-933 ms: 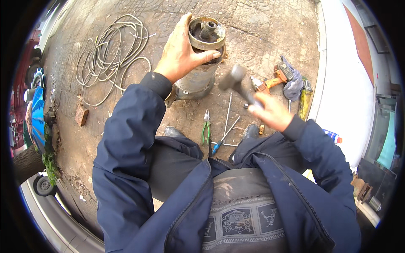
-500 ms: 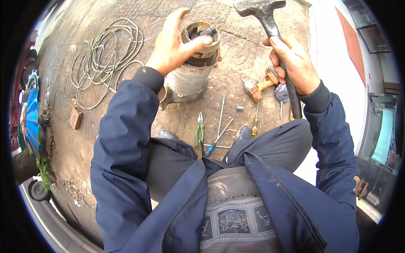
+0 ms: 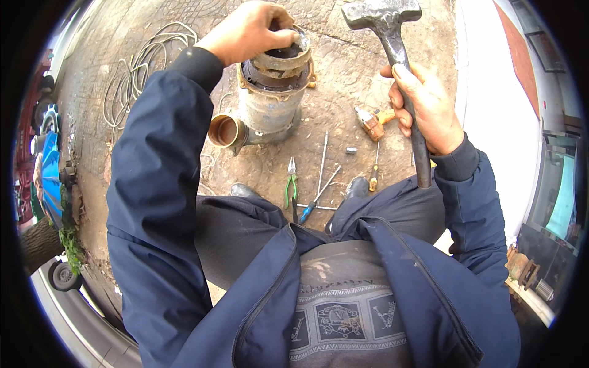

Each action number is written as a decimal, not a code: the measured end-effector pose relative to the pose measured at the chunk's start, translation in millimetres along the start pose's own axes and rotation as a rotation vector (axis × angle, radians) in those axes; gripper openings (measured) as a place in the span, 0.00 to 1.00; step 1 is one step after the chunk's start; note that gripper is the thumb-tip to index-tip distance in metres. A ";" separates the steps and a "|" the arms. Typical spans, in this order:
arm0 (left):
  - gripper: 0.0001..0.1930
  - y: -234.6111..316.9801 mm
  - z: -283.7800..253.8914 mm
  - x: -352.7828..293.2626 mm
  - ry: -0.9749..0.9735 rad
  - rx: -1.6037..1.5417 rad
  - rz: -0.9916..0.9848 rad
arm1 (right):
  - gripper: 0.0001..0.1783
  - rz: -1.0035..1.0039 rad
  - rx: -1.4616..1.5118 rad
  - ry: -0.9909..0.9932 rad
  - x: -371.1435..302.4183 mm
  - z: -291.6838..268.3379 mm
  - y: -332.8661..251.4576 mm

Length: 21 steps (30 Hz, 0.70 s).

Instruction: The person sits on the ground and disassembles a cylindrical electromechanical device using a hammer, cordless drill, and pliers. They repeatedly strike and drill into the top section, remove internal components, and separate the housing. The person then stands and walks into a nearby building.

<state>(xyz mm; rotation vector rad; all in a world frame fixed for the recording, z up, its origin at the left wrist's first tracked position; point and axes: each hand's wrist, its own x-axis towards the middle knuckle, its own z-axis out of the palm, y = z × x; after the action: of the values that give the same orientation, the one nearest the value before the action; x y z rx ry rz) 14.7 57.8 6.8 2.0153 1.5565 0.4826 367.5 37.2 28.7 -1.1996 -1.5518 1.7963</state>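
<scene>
A sledgehammer with a dark handle [image 3: 391,40] is in my right hand [image 3: 427,110], its head pointing away from me above the ground. My left hand [image 3: 250,30] is closed over the top ring [image 3: 285,64] of a weathered metal pump housing [image 3: 267,111], the thumb at the rim and the fingertips partly hidden inside. The housing stands upright. Its round side outlet [image 3: 226,131] faces left and toward me.
Between my feet and the housing lie green-handled pliers [image 3: 291,182], a blue-handled screwdriver [image 3: 308,211], a metal rod [image 3: 323,161], a small socket [image 3: 351,150] and a yellow-handled screwdriver [image 3: 373,178]. An orange power tool [image 3: 370,124] rests to the right. Coiled cable [image 3: 132,86] lies at left.
My left hand has gone from spread open beside the ring to closed over its rim. The hammer stays in my right hand, slightly lower. The view has shifted a little.
</scene>
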 end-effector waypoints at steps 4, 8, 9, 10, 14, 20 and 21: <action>0.15 -20.4 5.7 -18.4 0.129 -0.125 0.013 | 0.22 -0.033 -0.095 -0.059 -0.3 3.3 -10.2; 0.16 -20.0 7.6 -21.6 0.191 -0.104 0.101 | 0.22 -0.072 -0.316 -0.083 9.4 10.7 -23.4; 0.16 -18.2 8.2 -21.5 0.173 -0.161 0.084 | 0.22 -0.118 -0.365 -0.074 12.8 14.2 -27.0; 0.16 -15.8 11.1 -20.6 0.168 -0.215 0.092 | 0.22 -0.188 -0.407 -0.089 16.9 17.6 -30.6; 0.15 -13.0 20.2 -22.3 0.124 -0.228 0.046 | 0.22 -0.281 -0.579 -0.072 38.1 27.0 -43.3; 0.20 -21.0 16.3 -20.9 0.035 -0.326 -0.004 | 0.21 -0.436 -0.893 -0.121 52.9 22.4 -36.5; 0.20 -22.1 14.2 -19.0 -0.005 -0.351 0.006 | 0.21 -0.541 -1.009 -0.122 54.5 21.4 -36.5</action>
<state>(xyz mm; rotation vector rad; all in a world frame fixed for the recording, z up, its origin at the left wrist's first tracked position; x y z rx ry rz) 0.9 40.8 -17.0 1.7503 1.3538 0.6996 315.3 78.9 46.3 -0.8693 -2.6617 0.7106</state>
